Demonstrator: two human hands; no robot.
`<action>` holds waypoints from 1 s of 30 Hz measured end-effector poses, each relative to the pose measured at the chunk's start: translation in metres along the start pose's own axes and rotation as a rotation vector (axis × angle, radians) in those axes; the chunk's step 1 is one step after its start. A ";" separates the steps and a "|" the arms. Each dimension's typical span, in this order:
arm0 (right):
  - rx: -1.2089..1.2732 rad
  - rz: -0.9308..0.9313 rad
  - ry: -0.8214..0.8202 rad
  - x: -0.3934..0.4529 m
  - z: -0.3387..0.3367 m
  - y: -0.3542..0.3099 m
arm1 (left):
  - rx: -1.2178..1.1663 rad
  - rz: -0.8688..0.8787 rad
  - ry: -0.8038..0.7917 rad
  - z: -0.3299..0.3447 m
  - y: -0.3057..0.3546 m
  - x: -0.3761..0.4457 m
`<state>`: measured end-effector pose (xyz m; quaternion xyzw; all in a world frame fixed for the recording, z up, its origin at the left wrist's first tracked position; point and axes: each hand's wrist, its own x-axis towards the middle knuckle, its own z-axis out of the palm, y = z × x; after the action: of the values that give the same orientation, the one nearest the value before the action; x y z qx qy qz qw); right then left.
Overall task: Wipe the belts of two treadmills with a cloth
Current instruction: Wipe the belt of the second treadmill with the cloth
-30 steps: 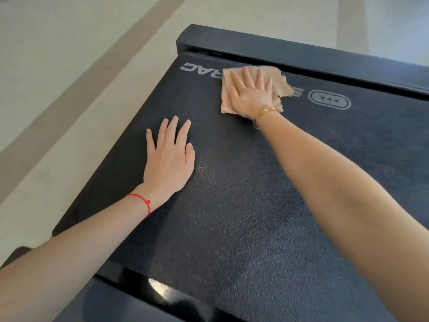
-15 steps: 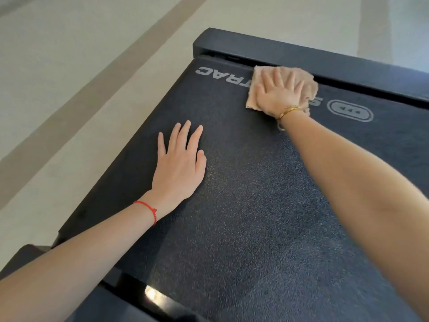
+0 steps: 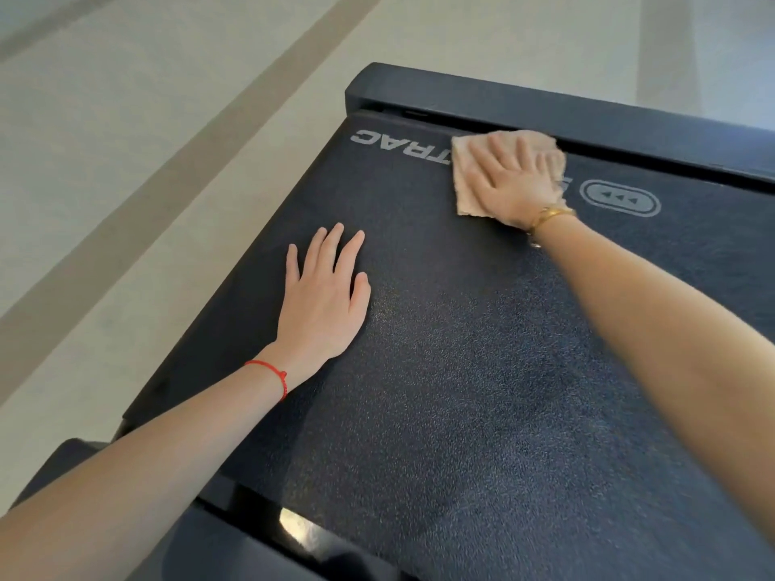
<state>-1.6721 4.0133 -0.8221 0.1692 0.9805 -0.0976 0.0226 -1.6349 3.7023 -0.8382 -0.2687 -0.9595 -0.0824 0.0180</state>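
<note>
A black textured treadmill belt point(image 3: 482, 392) fills most of the head view, with grey lettering and an arrow logo point(image 3: 620, 200) near its far end. A tan cloth point(image 3: 463, 178) lies flat on the belt by the far end bar, over part of the lettering. My right hand point(image 3: 513, 182) presses on the cloth with straight, spread fingers; a gold bracelet is on that wrist. My left hand point(image 3: 325, 299) rests flat on the bare belt nearer to me and to the left, fingers straight, with a red string on the wrist.
A black end bar point(image 3: 545, 106) closes the treadmill's far end. A glossy black rail point(image 3: 268, 522) runs along the near edge. Pale floor point(image 3: 146, 140) with a darker diagonal stripe lies to the left and beyond the treadmill.
My right hand has slid the cloth to the right along the far end of the belt, uncovering more of the lettering. My left hand has stayed flat in the same place.
</note>
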 end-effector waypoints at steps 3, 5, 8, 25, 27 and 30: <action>0.017 0.037 0.006 -0.036 0.001 0.017 | -0.013 0.004 0.013 0.000 0.003 0.000; 0.001 -0.028 0.013 -0.069 0.008 0.008 | -0.020 0.001 0.018 0.000 0.003 -0.001; -0.034 -0.208 0.015 -0.130 0.018 -0.014 | -0.026 0.005 0.026 0.000 0.004 -0.001; -0.118 -0.392 0.005 -0.271 0.036 -0.046 | -0.046 0.019 -0.011 -0.005 0.007 -0.015; -0.089 -0.477 -0.027 -0.301 0.043 -0.055 | -0.063 0.023 -0.010 -0.003 0.008 -0.018; -0.083 -0.508 -0.043 -0.310 0.038 -0.039 | -0.059 0.037 -0.021 -0.003 0.011 -0.026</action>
<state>-1.3932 3.8680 -0.8286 -0.0856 0.9940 -0.0633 0.0253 -1.6073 3.6975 -0.8359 -0.2879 -0.9516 -0.1076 0.0016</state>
